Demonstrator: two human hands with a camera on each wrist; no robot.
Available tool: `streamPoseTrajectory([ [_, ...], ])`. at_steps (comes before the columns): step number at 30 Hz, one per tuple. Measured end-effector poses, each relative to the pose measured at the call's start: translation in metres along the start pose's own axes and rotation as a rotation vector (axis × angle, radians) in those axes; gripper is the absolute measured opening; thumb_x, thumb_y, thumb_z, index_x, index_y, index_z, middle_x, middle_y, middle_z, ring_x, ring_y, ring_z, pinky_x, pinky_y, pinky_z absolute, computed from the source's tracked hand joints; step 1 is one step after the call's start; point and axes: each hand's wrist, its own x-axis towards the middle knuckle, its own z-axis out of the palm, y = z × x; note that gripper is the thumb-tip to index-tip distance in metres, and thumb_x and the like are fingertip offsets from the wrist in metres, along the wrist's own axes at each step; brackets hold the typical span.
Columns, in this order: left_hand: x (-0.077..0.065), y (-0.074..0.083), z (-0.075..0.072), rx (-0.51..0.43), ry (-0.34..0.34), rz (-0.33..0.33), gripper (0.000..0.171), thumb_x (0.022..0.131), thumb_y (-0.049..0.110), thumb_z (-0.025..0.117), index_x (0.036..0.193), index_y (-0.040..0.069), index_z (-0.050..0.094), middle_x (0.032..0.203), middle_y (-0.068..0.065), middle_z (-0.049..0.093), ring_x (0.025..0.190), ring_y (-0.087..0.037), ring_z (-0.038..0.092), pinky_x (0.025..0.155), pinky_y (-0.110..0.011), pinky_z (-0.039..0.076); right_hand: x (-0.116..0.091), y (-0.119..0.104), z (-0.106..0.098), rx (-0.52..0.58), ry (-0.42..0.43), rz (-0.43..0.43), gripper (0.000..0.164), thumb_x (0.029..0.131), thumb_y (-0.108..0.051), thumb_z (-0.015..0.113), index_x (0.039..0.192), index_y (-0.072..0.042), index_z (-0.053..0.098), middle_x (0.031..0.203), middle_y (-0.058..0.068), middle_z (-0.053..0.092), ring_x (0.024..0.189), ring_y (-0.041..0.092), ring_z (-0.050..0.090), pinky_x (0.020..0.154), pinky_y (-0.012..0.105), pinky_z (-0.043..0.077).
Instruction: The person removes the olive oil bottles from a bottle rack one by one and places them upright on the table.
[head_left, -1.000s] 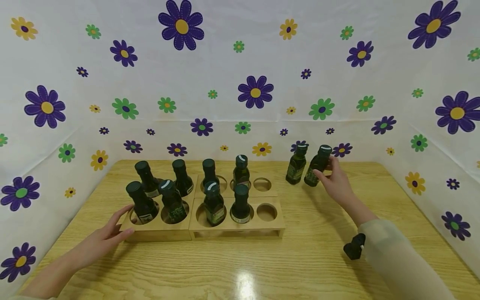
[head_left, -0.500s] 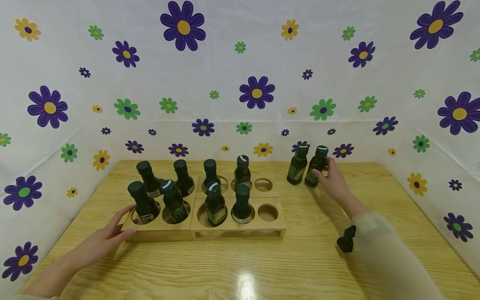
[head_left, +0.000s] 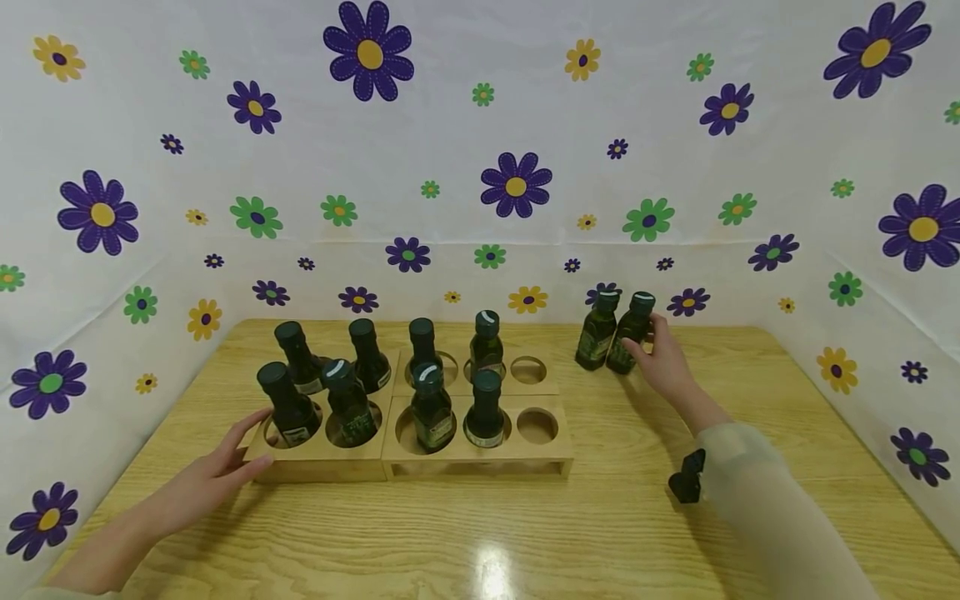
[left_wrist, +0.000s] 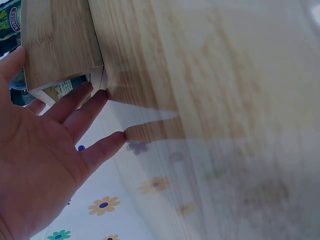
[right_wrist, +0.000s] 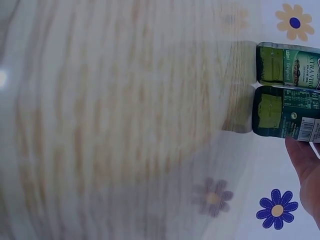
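Note:
My right hand (head_left: 663, 362) grips a small dark green olive oil bottle (head_left: 621, 357), thumb in front and fingers behind. The bottle stands upright on the table, close beside a second olive oil bottle (head_left: 596, 340); in the right wrist view its barcode label (right_wrist: 306, 129) shows near the thumb. My left hand (head_left: 202, 487) rests at the left end of a wooden bottle rack (head_left: 322, 472), fingers spread and mostly straight, touching its corner. Dark bottles (head_left: 352, 408) fill that rack's holes. Adjoining it is another wooden rack (head_left: 480, 467), bearing several bottles (head_left: 432, 421).
Two holes at the right end of the right-hand rack, a front hole (head_left: 537, 425) and a back hole (head_left: 528, 369), hold no bottle. A flowered cloth (head_left: 510, 108) encloses the wooden table (head_left: 360, 542) at the back and sides. A black device (head_left: 686, 479) hangs by my right sleeve.
The gripped bottle has shifted left and straightened from a tilt, closing the gap to the bottle beside it. My left hand stays at the rack.

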Motion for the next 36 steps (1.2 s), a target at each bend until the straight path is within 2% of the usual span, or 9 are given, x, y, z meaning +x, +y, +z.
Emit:
streamPoseTrajectory([
  [7, 0.0, -0.001, 0.0, 0.007, -0.001, -0.004, 0.073, 0.103, 0.04, 0.046, 0.157, 0.02, 0.002, 0.154, -0.035, 0.01, 0.13, -0.061, 0.025, 0.096, -0.066, 0.036, -0.002, -0.001, 0.001, -0.008, 0.013, -0.015, 0.066, 0.103, -0.024, 0.051, 0.147, 0.009, 0.015, 0.134, 0.038, 0.04, 0.123, 0.051, 0.041, 0.098, 0.061, 0.038],
  [12, 0.0, -0.002, 0.001, 0.009, -0.006, -0.016, 0.073, 0.103, 0.04, 0.046, 0.157, 0.02, 0.002, 0.154, -0.035, 0.01, 0.13, -0.061, 0.025, 0.097, -0.067, 0.035, -0.005, -0.001, 0.0, 0.012, 0.039, -0.002, 0.071, 0.101, -0.026, 0.054, 0.149, 0.005, 0.013, 0.139, 0.037, 0.036, 0.126, 0.05, 0.039, 0.098, 0.06, 0.038],
  [17, 0.0, -0.002, 0.002, 0.014, -0.012, -0.017, 0.073, 0.103, 0.04, 0.046, 0.157, 0.019, 0.001, 0.153, -0.036, 0.012, 0.129, -0.061, 0.026, 0.095, -0.067, 0.036, -0.012, -0.004, -0.005, 0.05, 0.114, -0.018, 0.07, 0.1, -0.026, 0.058, 0.149, 0.003, 0.017, 0.144, 0.03, 0.034, 0.129, 0.047, 0.037, 0.1, 0.06, 0.036],
  [23, 0.0, -0.001, 0.0, 0.02, -0.008, -0.019, 0.073, 0.103, 0.041, 0.046, 0.157, 0.021, 0.001, 0.152, -0.037, 0.012, 0.129, -0.06, 0.028, 0.094, -0.066, 0.039, -0.025, -0.012, -0.009, 0.059, 0.22, -0.059, 0.062, 0.098, -0.021, 0.061, 0.144, 0.005, 0.028, 0.14, 0.025, 0.041, 0.126, 0.043, 0.041, 0.096, 0.06, 0.038],
  [26, 0.0, -0.001, 0.0, 0.024, -0.01, -0.009, 0.073, 0.103, 0.039, 0.046, 0.157, 0.021, 0.001, 0.151, -0.038, 0.013, 0.128, -0.061, 0.029, 0.093, -0.066, 0.039, -0.031, -0.021, -0.008, 0.077, 0.246, -0.067, 0.057, 0.098, -0.02, 0.061, 0.141, 0.004, 0.032, 0.136, 0.024, 0.044, 0.123, 0.042, 0.044, 0.094, 0.057, 0.04],
  [29, 0.0, 0.0, 0.0, 0.021, -0.008, -0.007, 0.073, 0.103, 0.039, 0.046, 0.157, 0.021, 0.001, 0.151, -0.039, 0.014, 0.128, -0.061, 0.029, 0.093, -0.066, 0.039, -0.036, -0.032, -0.003, 0.095, 0.232, -0.09, 0.054, 0.099, -0.02, 0.06, 0.139, 0.004, 0.034, 0.134, 0.023, 0.046, 0.121, 0.04, 0.047, 0.09, 0.051, 0.042],
  [35, 0.001, 0.0, 0.0, 0.022, 0.0, 0.0, 0.072, 0.103, 0.04, 0.046, 0.157, 0.02, 0.001, 0.152, -0.038, 0.012, 0.129, -0.06, 0.027, 0.095, -0.066, 0.038, -0.04, -0.049, 0.014, 0.127, 0.149, -0.184, 0.05, 0.097, -0.013, 0.061, 0.137, 0.005, 0.035, 0.131, 0.022, 0.049, 0.115, 0.038, 0.051, 0.081, 0.028, 0.045],
  [36, 0.001, -0.001, 0.0, 0.023, 0.0, 0.002, 0.072, 0.103, 0.04, 0.046, 0.157, 0.02, 0.002, 0.152, -0.037, 0.012, 0.129, -0.06, 0.027, 0.095, -0.066, 0.038, -0.04, -0.052, 0.018, 0.135, 0.133, -0.199, 0.05, 0.097, -0.012, 0.062, 0.136, 0.005, 0.036, 0.131, 0.022, 0.05, 0.114, 0.038, 0.052, 0.08, 0.027, 0.046],
])
